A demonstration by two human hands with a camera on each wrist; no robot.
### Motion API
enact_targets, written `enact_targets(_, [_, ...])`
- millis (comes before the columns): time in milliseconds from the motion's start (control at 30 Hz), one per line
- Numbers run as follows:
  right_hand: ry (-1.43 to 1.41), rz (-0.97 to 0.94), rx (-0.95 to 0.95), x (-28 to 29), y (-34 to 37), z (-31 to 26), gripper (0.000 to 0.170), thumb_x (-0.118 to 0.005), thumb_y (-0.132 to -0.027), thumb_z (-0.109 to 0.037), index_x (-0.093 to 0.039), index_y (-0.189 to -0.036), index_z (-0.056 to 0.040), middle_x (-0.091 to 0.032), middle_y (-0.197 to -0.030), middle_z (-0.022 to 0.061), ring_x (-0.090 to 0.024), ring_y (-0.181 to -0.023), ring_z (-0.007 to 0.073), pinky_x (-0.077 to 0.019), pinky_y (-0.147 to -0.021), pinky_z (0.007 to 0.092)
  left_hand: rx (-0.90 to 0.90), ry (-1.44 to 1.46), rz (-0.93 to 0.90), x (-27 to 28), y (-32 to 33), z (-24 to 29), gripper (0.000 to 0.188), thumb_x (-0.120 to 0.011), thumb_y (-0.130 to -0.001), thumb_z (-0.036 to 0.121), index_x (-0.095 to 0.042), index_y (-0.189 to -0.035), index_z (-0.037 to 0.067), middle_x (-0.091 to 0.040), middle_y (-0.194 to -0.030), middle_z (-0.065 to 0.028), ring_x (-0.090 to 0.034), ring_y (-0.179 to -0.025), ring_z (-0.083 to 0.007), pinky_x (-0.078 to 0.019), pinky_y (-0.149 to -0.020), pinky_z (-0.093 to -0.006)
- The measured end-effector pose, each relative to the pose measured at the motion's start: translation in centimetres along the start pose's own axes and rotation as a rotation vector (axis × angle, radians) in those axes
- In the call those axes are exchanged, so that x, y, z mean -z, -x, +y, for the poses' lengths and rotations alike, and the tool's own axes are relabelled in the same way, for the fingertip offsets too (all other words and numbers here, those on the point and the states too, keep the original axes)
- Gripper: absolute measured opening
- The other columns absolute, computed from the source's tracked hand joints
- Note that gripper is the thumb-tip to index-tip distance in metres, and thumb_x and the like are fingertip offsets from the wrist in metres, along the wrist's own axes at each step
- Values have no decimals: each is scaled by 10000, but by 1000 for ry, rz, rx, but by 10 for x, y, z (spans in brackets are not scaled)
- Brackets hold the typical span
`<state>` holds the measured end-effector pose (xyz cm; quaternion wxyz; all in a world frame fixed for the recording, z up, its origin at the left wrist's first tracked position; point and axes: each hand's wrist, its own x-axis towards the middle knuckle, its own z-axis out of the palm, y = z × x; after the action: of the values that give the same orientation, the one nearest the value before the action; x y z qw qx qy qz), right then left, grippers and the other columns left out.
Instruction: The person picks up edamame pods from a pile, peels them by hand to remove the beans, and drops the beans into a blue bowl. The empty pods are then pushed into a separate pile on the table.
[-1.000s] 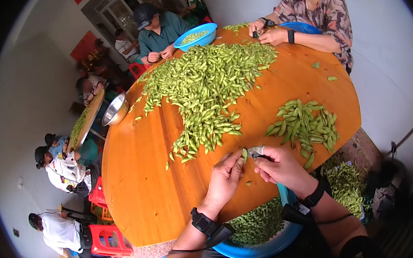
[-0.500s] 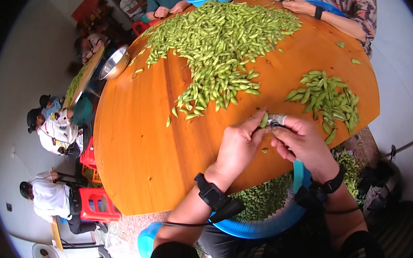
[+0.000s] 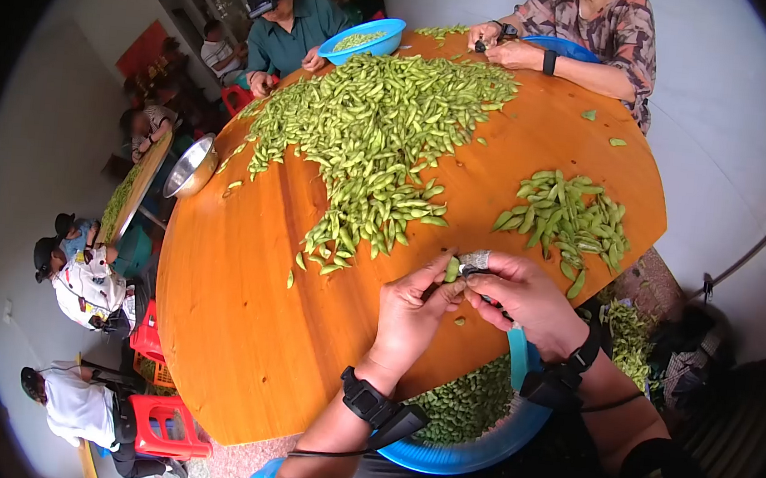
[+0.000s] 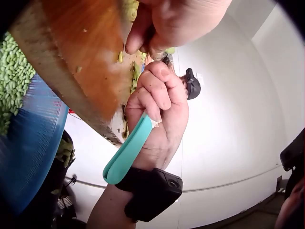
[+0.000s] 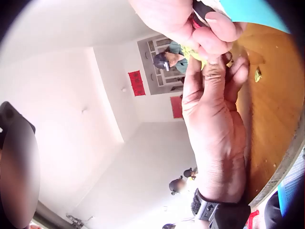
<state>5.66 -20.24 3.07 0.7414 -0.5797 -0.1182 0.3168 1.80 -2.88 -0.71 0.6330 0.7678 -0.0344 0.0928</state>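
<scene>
A green pod (image 3: 451, 269) is pinched between thumb and fingers of the left hand (image 3: 408, 319), over the near edge of the wooden table (image 3: 248, 318). The right hand (image 3: 532, 302) meets it from the right, fingers curled round a tool with a teal handle (image 3: 517, 353). In the left wrist view the teal handle (image 4: 127, 151) sticks out below the curled fingers of the right hand (image 4: 159, 102). The tool's working end is hidden by the fingers. In the right wrist view the left hand (image 5: 217, 119) holds the pod (image 5: 193, 53) against the right fingertips.
A large heap of pods (image 3: 374, 129) covers the table's far middle, and a smaller pile (image 3: 567, 220) lies at the right. Below the near edge stands a blue basin (image 3: 474, 452) of shelled beans. A metal bowl (image 3: 192, 166) is at the left edge. Two people sit across the table.
The head view dipped and then rose again, shifting the table in the picture. Both hands stay together at the pod, with small shifts of the fingers.
</scene>
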Motion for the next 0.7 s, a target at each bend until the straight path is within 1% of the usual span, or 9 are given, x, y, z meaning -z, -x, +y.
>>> enact_targets(100, [-25,-29,12,5,-1,1,91,-529,-944,-115,-587,-946,-45,-534,-707,-20,-435,-511,27,-296,-426,186,30,122,-3,0,-2,0,393,-645,-894,17,-589,-1281,53,-690,-928,-16,-633,-742,-69,-560,-669,-222])
enact_targets(200, [-84,-74,-28,9,1,-2,94,-538,-938,-122,-595,-959,-50,-528,-708,-20,-429,-518,27,-296,-436,179,128,332,-106,6,-3,3,357,-615,-921,40,-568,-1275,22,-686,-990,-77,-669,-792,-125,-580,-678,-247])
enact_targets(233, [-142,-86,-62,10,2,-5,103,-540,-939,-122,-601,-975,-48,-526,-715,-20,-418,-519,25,-294,-440,175,127,334,-109,9,-5,3,357,-615,-921,40,-568,-1275,22,-686,-990,-77,-669,-792,-125,-580,-678,-247])
enact_targets(300, [-258,-113,-131,12,2,-9,124,-542,-940,-120,-613,-1007,-44,-520,-731,-21,-395,-520,22,-292,-446,167,226,535,-219,17,-7,3,342,-554,-952,39,-536,-1291,4,-682,-975,-123,-689,-797,-179,-582,-680,-248])
enact_targets(400, [-313,-182,-169,19,0,-7,152,-540,-943,-117,-615,-1042,-29,-523,-741,-17,-390,-518,24,-293,-442,165,341,675,-244,22,-7,11,351,-551,-965,93,-523,-1305,11,-674,-964,-137,-670,-750,-162,-562,-645,-231])
enact_targets(533, [-376,-269,-159,23,-4,-4,159,-536,-944,-111,-615,-1044,-16,-533,-749,-10,-402,-519,25,-292,-439,163,381,897,-293,29,-10,-2,368,-558,-971,144,-518,-1314,17,-666,-967,-126,-632,-706,-134,-527,-609,-213])
enact_targets(600, [-332,-138,-144,15,-2,-11,148,-535,-941,-118,-617,-1017,-19,-542,-735,-9,-424,-522,29,-302,-438,167,387,982,-290,25,-11,4,363,-552,-978,168,-524,-1308,19,-666,-957,-104,-600,-691,-114,-501,-603,-205])
enact_targets(633, [-331,-138,-143,12,-3,-12,148,-535,-941,-118,-617,-1017,-19,-542,-735,-9,-424,-522,29,-302,-438,167,385,982,-292,21,-11,10,363,-552,-978,168,-524,-1308,19,-666,-957,-104,-600,-691,-114,-501,-603,-205])
enact_targets(700, [-6,15,-29,7,-4,-11,143,-534,-943,-126,-618,-1001,-25,-549,-707,-9,-447,-516,35,-320,-436,176,375,839,-184,14,-10,21,349,-537,-988,184,-533,-1290,9,-666,-919,-82,-616,-671,-120,-511,-579,-208])
